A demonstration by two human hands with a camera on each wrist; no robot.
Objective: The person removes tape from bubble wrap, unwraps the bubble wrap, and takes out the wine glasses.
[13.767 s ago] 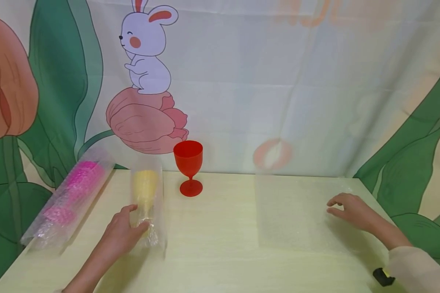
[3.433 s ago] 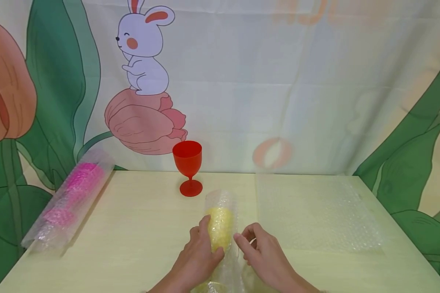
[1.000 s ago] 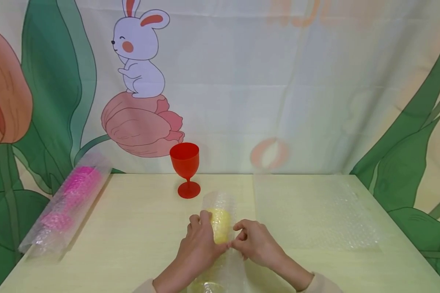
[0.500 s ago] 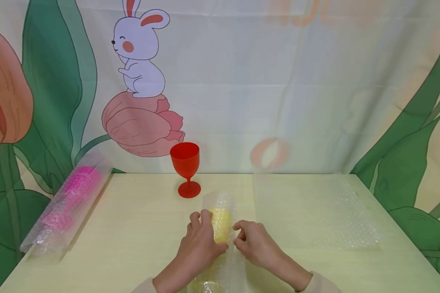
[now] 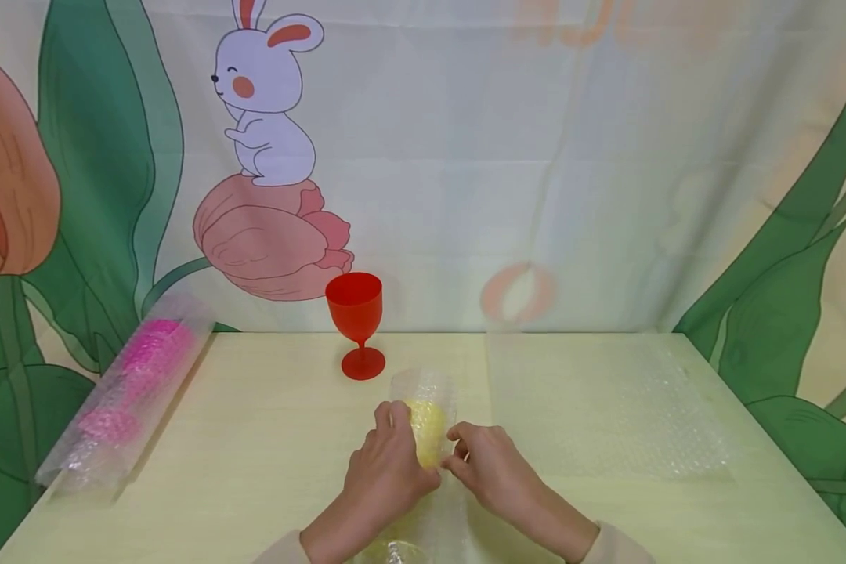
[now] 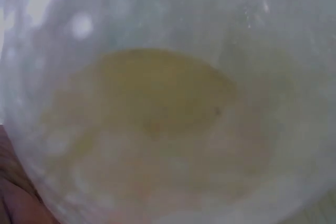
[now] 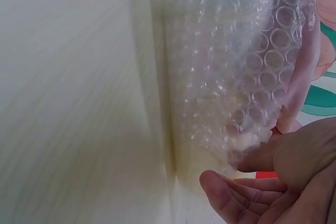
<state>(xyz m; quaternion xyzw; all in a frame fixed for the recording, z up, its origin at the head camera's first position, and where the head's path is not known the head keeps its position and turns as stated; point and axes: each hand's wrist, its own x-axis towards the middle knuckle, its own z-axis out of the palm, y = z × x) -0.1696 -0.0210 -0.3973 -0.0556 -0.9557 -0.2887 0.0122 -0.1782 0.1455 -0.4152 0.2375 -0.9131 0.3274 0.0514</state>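
A yellow object wrapped in bubble wrap (image 5: 428,431) lies lengthwise near the table's front. My left hand (image 5: 388,478) grips the roll from its left side, fingers over the top and thumb near the right edge. At the roll's right edge my right hand (image 5: 493,470) has curled fingers, with thumb and fingertips at the wrap. In the right wrist view the right hand (image 7: 283,177) touches the edge of the bubble wrap (image 7: 262,77); its thumb and forefinger stand apart. The left wrist view is filled by blurred wrap with yellow (image 6: 163,82) behind it.
A red goblet (image 5: 355,309) stands upright behind the roll. At the left edge lies a pink object in bubble wrap (image 5: 137,376). A flat bubble wrap sheet (image 5: 606,407) covers part of the right side. A printed curtain (image 5: 430,157) hangs behind the table.
Since about ten seconds before the later frames, the yellow roll has come from the back left to the front middle, and both hands have come to it. Over the last second the hands have shifted only slightly.
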